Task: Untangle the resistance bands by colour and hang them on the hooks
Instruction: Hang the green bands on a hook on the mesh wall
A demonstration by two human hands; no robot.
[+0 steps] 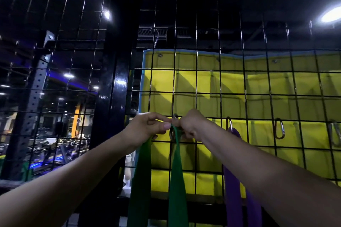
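Observation:
A green resistance band hangs in two strands from between my hands, down past the bottom of the view. My left hand pinches its top fold with thumb and curled fingers. My right hand is curled at a carabiner hook clipped to the black wire grid; the hook is mostly hidden behind my fingers and the band. A purple band hangs from the second carabiner to the right, partly behind my right forearm.
Two bare carabiners hang further right on the grid, an orange one and a grey one. A yellow mat sits behind the grid. A thick black post stands left of my hands, with gym equipment beyond.

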